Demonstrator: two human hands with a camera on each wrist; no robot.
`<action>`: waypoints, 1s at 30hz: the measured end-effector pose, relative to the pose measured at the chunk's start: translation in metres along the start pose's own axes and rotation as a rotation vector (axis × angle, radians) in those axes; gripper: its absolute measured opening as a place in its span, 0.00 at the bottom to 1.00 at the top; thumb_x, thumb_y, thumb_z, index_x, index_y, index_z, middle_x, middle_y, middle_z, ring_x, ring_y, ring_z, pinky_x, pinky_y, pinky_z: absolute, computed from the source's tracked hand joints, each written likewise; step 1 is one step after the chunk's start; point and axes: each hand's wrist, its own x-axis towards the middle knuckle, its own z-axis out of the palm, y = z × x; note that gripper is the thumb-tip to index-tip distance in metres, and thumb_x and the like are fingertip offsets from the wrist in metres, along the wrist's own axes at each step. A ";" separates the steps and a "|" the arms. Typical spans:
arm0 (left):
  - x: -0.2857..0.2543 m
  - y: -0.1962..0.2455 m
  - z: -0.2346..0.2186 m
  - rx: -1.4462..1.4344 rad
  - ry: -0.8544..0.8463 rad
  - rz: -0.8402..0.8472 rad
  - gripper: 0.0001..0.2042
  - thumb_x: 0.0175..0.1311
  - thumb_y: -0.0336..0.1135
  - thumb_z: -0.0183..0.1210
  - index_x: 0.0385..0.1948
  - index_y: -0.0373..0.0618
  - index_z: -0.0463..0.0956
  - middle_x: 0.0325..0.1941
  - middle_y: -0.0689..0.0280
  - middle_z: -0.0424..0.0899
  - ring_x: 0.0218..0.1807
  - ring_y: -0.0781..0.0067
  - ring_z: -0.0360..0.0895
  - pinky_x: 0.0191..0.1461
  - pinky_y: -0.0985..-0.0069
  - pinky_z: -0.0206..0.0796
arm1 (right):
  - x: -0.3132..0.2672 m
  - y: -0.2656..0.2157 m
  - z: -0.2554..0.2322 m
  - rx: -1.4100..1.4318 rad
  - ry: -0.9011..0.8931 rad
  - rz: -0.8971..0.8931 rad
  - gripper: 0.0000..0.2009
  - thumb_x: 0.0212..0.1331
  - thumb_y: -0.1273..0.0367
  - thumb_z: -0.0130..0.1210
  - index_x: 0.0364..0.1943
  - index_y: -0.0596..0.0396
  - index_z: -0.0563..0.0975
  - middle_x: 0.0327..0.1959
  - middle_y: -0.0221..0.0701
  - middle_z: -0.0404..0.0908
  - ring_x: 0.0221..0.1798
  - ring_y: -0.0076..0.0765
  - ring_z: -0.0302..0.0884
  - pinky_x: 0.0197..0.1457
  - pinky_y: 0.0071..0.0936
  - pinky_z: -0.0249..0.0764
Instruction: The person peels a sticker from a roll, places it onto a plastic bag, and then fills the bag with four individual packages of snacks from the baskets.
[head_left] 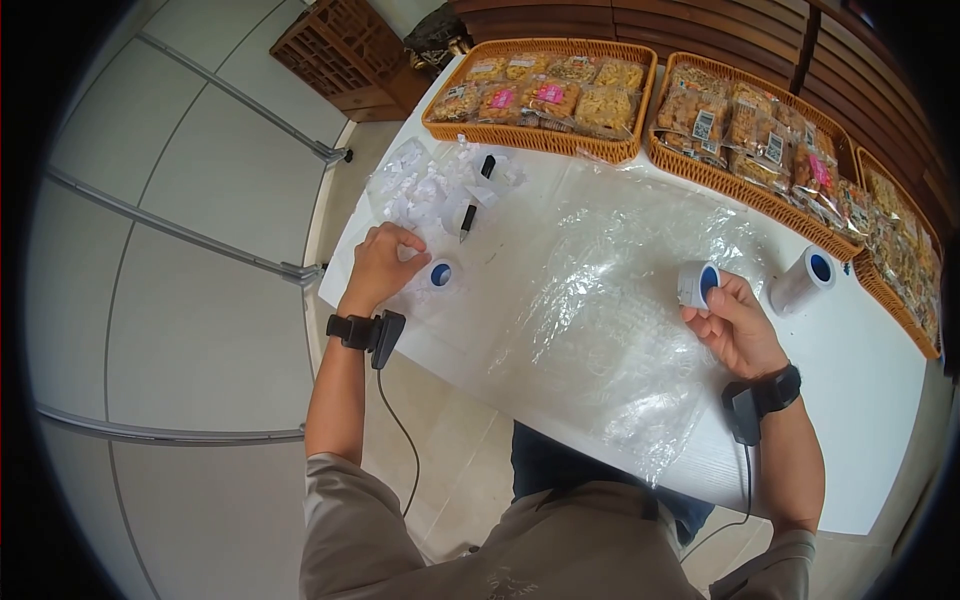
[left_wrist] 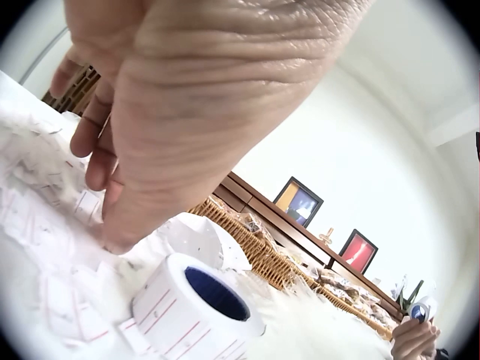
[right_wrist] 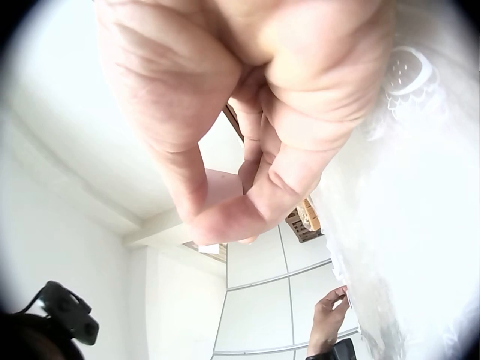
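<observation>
My right hand [head_left: 735, 320] grips a white label roll [head_left: 697, 287] with a blue core above the table's right side, thumb at the core's opening. In the right wrist view that hand's fingers mostly hide the roll. At the table's left, my left hand [head_left: 382, 265] has thumb and index fingertips close together; I cannot tell whether they pinch a scrap. Just beside it stands a smaller label roll [left_wrist: 196, 307] with red lines and a blue core. White paper scraps [left_wrist: 45, 225] lie under the left fingers. A larger white roll [head_left: 802, 282] stands right of my right hand.
Clear plastic sheeting [head_left: 620, 330] covers the table's middle. A black pen [head_left: 468, 220] and a short black piece [head_left: 487, 166] lie by the scraps. Wicker baskets [head_left: 540, 140] of bagged snacks line the back edge. White panels [head_left: 200, 280] with metal rails stand at the left.
</observation>
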 end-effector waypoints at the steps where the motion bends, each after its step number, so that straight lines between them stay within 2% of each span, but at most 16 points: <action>1: 0.001 0.001 -0.001 0.001 -0.026 -0.003 0.07 0.51 0.38 0.70 0.29 0.49 0.85 0.47 0.61 0.82 0.56 0.56 0.75 0.61 0.63 0.65 | 0.000 0.000 -0.001 0.001 0.000 0.001 0.14 0.65 0.66 0.62 0.49 0.63 0.79 0.34 0.38 0.85 0.28 0.21 0.80 0.25 0.12 0.74; 10: 0.011 -0.008 -0.001 0.005 -0.130 -0.023 0.08 0.49 0.40 0.71 0.28 0.51 0.85 0.48 0.63 0.82 0.57 0.57 0.75 0.63 0.60 0.63 | 0.000 0.000 -0.001 -0.007 -0.006 -0.005 0.13 0.65 0.67 0.62 0.47 0.62 0.79 0.35 0.39 0.86 0.27 0.20 0.78 0.25 0.12 0.74; 13: 0.007 -0.001 0.000 0.045 -0.051 -0.076 0.08 0.49 0.40 0.71 0.28 0.52 0.85 0.47 0.64 0.82 0.57 0.58 0.75 0.63 0.59 0.61 | 0.000 -0.001 -0.001 -0.002 -0.010 -0.005 0.13 0.65 0.67 0.62 0.47 0.63 0.79 0.35 0.39 0.86 0.27 0.20 0.78 0.26 0.12 0.74; 16: 0.005 0.000 0.000 0.082 -0.050 -0.063 0.07 0.49 0.41 0.71 0.28 0.53 0.85 0.44 0.64 0.83 0.56 0.59 0.75 0.62 0.58 0.59 | 0.000 -0.002 -0.001 0.007 -0.015 0.003 0.13 0.65 0.67 0.62 0.47 0.63 0.80 0.35 0.39 0.86 0.27 0.21 0.78 0.26 0.13 0.74; 19: 0.006 0.005 -0.003 0.084 -0.036 -0.052 0.10 0.50 0.38 0.72 0.29 0.45 0.85 0.40 0.61 0.83 0.47 0.62 0.78 0.53 0.69 0.70 | 0.000 -0.001 -0.001 0.011 -0.014 -0.001 0.13 0.65 0.68 0.62 0.47 0.63 0.80 0.35 0.39 0.86 0.27 0.21 0.79 0.26 0.13 0.74; 28: 0.015 -0.008 -0.003 -0.174 -0.185 -0.172 0.10 0.50 0.36 0.72 0.29 0.42 0.86 0.37 0.63 0.85 0.40 0.70 0.78 0.49 0.74 0.70 | 0.000 0.000 -0.002 0.019 0.002 0.005 0.14 0.65 0.68 0.62 0.48 0.63 0.79 0.36 0.41 0.86 0.28 0.22 0.80 0.26 0.13 0.75; 30: 0.014 -0.007 -0.004 -0.095 -0.167 -0.134 0.10 0.50 0.36 0.72 0.31 0.42 0.86 0.37 0.63 0.85 0.39 0.70 0.79 0.48 0.74 0.70 | 0.000 0.000 -0.001 0.016 0.004 0.006 0.14 0.65 0.67 0.62 0.48 0.63 0.79 0.36 0.41 0.86 0.28 0.22 0.80 0.27 0.13 0.76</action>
